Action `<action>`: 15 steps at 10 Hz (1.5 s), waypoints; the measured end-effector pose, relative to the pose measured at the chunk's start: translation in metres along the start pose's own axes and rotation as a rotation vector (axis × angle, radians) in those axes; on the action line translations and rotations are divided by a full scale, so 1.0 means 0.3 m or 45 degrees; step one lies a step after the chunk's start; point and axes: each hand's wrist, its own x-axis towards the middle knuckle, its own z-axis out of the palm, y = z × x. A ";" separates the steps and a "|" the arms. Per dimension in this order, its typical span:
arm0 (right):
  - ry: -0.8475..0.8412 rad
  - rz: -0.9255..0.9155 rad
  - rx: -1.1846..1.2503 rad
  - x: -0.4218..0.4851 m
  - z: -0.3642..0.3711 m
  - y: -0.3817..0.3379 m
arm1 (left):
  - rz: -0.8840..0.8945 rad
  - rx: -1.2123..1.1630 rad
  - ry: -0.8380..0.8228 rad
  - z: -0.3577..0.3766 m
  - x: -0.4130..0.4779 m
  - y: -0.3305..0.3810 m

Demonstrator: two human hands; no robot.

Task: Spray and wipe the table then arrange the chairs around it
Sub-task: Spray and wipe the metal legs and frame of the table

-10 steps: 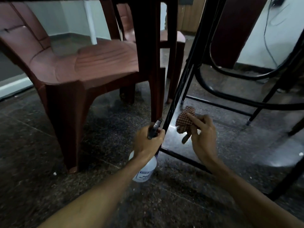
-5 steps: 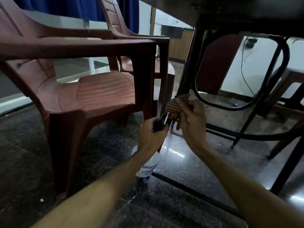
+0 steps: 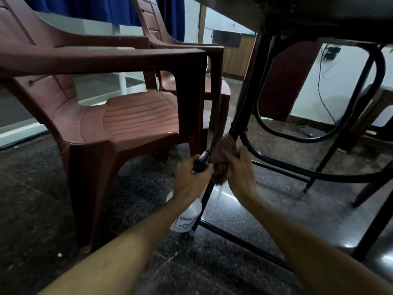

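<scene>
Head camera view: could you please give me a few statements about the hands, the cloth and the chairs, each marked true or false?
1. The left hand holds the spray bottle. True.
2. The right hand is empty. False: it presses a checked cloth round the black table leg.
3. Two brown plastic chairs stand left of the table leg. True.
4. The spray bottle lies on a chair seat. False: it is held low, by the foot of the leg.
</scene>
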 end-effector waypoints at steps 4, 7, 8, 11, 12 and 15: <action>0.035 0.961 1.194 0.031 0.019 0.071 | -0.014 0.024 -0.041 -0.008 0.001 0.001; 0.364 0.069 0.150 0.041 0.031 0.008 | -0.043 0.058 0.016 0.017 -0.038 -0.072; 0.207 -0.193 -0.312 0.026 0.040 0.043 | -0.075 0.029 0.046 0.014 -0.037 -0.076; -0.426 -0.612 -1.175 -0.066 0.124 0.091 | -0.096 0.080 0.049 0.019 -0.033 -0.142; -0.435 -0.764 -1.046 -0.118 0.117 0.112 | -0.129 0.089 0.048 0.027 -0.046 -0.161; 0.067 0.762 1.076 -0.015 0.090 0.177 | -0.199 0.100 0.004 0.026 -0.079 -0.201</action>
